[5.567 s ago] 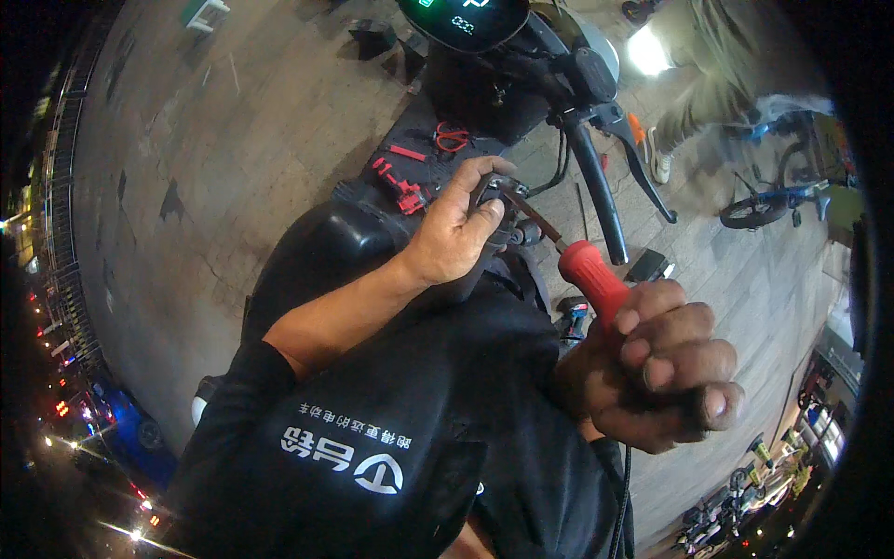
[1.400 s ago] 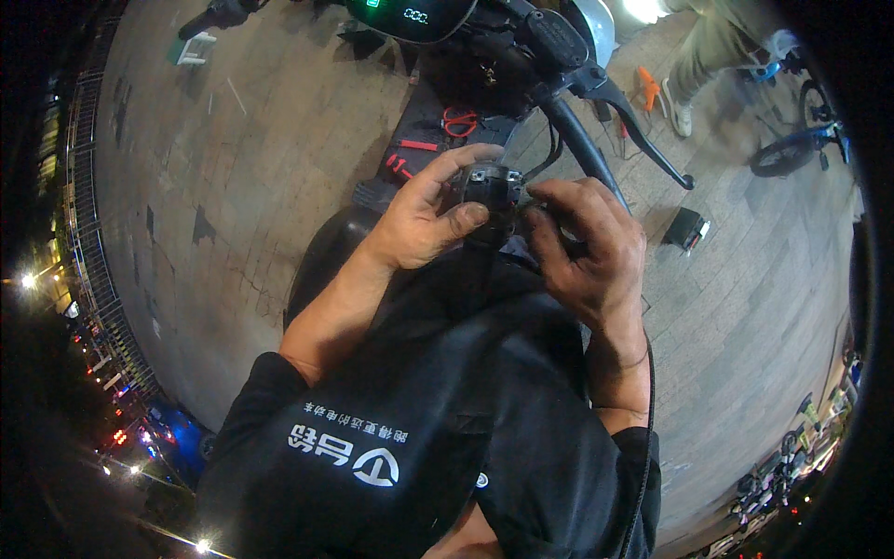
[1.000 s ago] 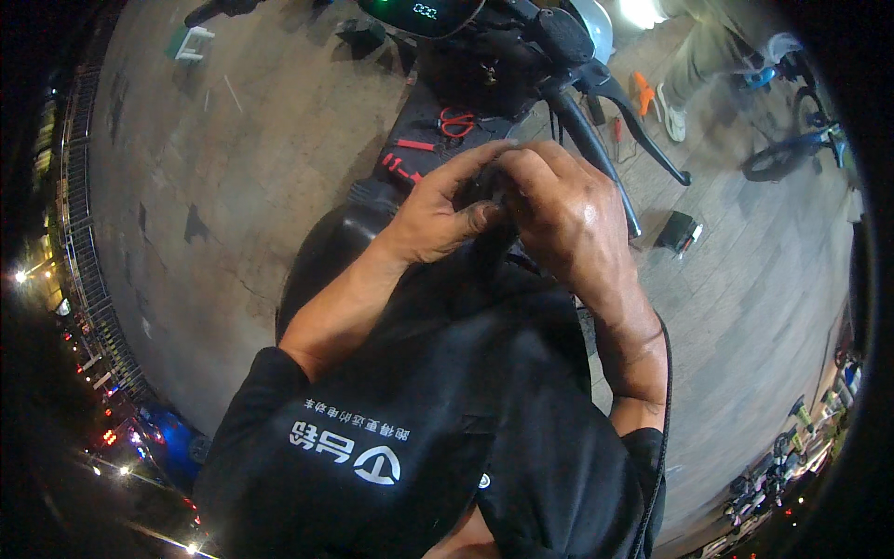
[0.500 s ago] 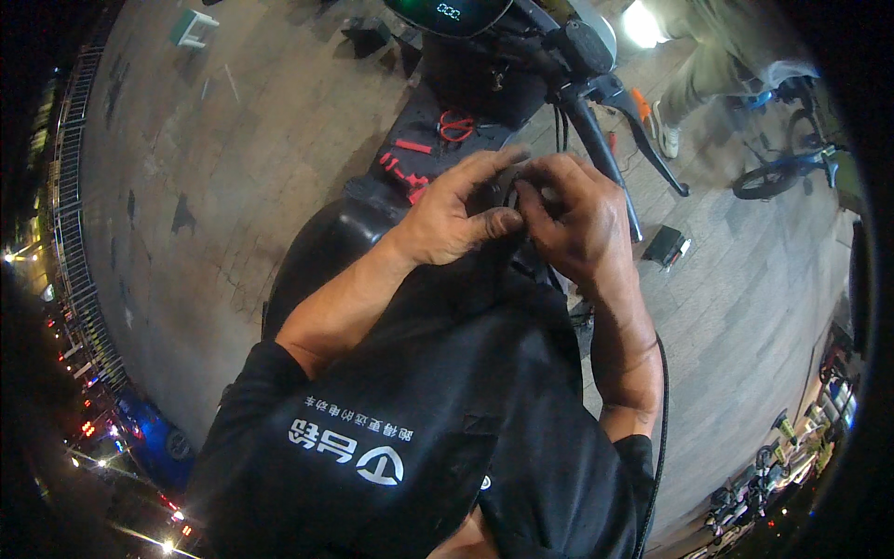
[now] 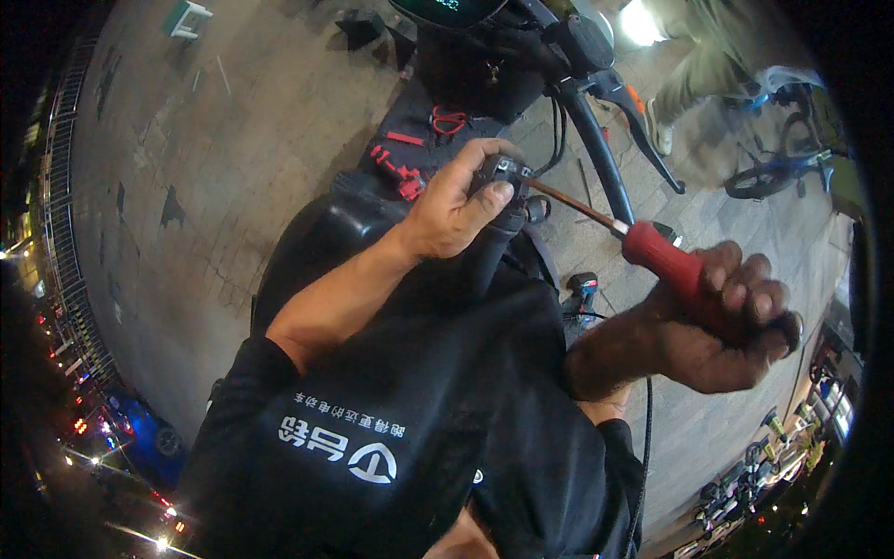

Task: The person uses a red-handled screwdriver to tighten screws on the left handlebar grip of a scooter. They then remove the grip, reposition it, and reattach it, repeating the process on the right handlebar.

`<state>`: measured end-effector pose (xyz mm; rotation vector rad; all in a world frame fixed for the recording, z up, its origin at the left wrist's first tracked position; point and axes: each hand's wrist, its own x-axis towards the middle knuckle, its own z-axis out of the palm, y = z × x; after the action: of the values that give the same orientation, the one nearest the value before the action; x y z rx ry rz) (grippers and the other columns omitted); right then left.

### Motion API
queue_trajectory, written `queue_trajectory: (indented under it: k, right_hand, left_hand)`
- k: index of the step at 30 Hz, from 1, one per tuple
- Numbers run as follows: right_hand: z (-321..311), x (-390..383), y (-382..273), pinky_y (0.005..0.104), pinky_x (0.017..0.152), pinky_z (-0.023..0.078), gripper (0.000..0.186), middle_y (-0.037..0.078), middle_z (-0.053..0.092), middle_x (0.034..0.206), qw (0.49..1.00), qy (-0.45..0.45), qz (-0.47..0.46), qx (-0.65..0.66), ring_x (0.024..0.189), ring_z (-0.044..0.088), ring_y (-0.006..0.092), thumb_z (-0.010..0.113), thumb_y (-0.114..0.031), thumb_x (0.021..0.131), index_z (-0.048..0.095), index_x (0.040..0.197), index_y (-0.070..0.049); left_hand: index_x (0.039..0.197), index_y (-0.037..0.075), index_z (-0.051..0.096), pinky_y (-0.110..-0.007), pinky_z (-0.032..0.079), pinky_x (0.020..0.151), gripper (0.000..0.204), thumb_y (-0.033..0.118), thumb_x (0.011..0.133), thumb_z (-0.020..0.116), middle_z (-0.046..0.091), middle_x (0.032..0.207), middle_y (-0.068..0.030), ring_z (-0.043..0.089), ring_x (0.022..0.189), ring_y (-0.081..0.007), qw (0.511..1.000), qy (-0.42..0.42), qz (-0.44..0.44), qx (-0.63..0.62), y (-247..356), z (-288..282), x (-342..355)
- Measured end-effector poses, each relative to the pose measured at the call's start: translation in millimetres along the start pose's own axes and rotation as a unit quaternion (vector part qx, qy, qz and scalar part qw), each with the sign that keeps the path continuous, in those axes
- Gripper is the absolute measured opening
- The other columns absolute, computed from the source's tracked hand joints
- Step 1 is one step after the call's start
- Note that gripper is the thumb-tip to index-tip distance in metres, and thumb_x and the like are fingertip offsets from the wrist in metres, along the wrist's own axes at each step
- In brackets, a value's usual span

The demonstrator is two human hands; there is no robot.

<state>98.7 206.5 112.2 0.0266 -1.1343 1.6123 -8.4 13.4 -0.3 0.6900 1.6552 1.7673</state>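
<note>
My left hand (image 5: pixel 456 205) is closed around a small black plastic part (image 5: pixel 507 170), its thumb pressed along the near side. In my right hand (image 5: pixel 726 321), fingers wrapped round, is the red handle of a screwdriver (image 5: pixel 663 256). The shaft slants up and left, and its tip meets the right side of the black part; whether it sits in a screw I cannot tell. Both hands are above an electric scooter, whose black seat (image 5: pixel 345 225) lies left of my left wrist. The scooter's handlebar (image 5: pixel 596 144) and brake lever (image 5: pixel 647 140) rise beyond the screwdriver.
Red scissors-like handles (image 5: pixel 449 121) and several red pieces (image 5: pixel 399 168) lie on the scooter's footboard. A cordless power tool (image 5: pixel 582 285) is below the screwdriver. Another person's trouser leg (image 5: pixel 698 79) and a blue bicycle (image 5: pixel 773 177) are at the upper right. A small stool (image 5: pixel 186 19) stands far left.
My right hand has moved from beside the left hand out to the lower right and now holds the screwdriver against the black part. My left hand stays nearly in place.
</note>
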Motion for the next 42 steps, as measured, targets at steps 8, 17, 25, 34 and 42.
queue_trajectory:
  k: [8, 17, 25, 34, 42]
  right_hand:
    - [19, 1, 17, 0.0333, 0.065, 0.049, 0.03, 0.006, 0.064, 0.095, 0.997, -0.073, 0.006, 0.017, 0.076, 0.058, 0.015, 0.041, -0.032, 0.099, 0.062, 0.103, -0.011]
    - [33, 2, 24, 0.0329, 0.065, 0.048, 0.031, 0.006, 0.063, 0.097, 0.995, -0.09, 0.025, 0.039, 0.077, 0.057, 0.0149, 0.043, -0.034, 0.099, 0.062, 0.105, -0.011]
    - [25, 6, 22, 0.033, 0.066, 0.048, 0.031, 0.006, 0.062, 0.095, 0.992, -0.122, 0.03, 0.034, 0.079, 0.057, 0.0153, 0.044, -0.033, 0.099, 0.062, 0.108, -0.009]
    - [17, 12, 20, 0.0371, 0.071, 0.05, 0.029, 0.006, 0.06, 0.097, 0.992, -0.106, 0.066, -0.002, 0.08, 0.057, 0.0168, 0.046, -0.033, 0.1, 0.06, 0.109, -0.01]
    - [19, -4, 20, 0.0388, 0.073, 0.057, 0.031, 0.013, 0.059, 0.105, 0.987, 0.068, 0.117, -0.084, 0.094, 0.062, 0.0247, 0.049, -0.037, 0.1, 0.057, 0.114, -0.01]
  left_hand:
    - [0.128, 0.002, 0.046, -0.028, 0.042, 0.095, 0.036, 0.015, 0.094, 0.043, 0.053, 0.115, -0.006, 0.051, 0.106, -0.0128, 0.977, 0.036, -0.048, -0.205, -9, 0, 3]
    - [0.126, 0.003, 0.046, -0.028, 0.042, 0.092, 0.031, 0.012, 0.096, 0.043, 0.053, 0.11, -0.0052, 0.05, 0.101, -0.0113, 0.994, 0.035, -0.003, -0.103, 0, 5, 7]
    - [0.124, 0.003, 0.045, -0.028, 0.043, 0.091, 0.029, 0.014, 0.097, 0.043, 0.053, 0.108, -0.0054, 0.05, 0.098, -0.011, 0.997, 0.038, 0.012, -0.068, -3, 5, 8]
    - [0.124, 0.001, 0.047, -0.027, 0.042, 0.089, 0.032, 0.015, 0.096, 0.046, 0.056, 0.106, -0.0054, 0.052, 0.096, -0.0112, 0.997, 0.062, 0.01, 0.042, -2, 7, 6]
    - [0.12, 0.0, 0.049, -0.026, 0.044, 0.075, 0.03, 0.013, 0.093, 0.05, 0.053, 0.093, -0.0053, 0.049, 0.081, -0.0098, 0.98, 0.106, 0.005, 0.17, 4, 11, 5]
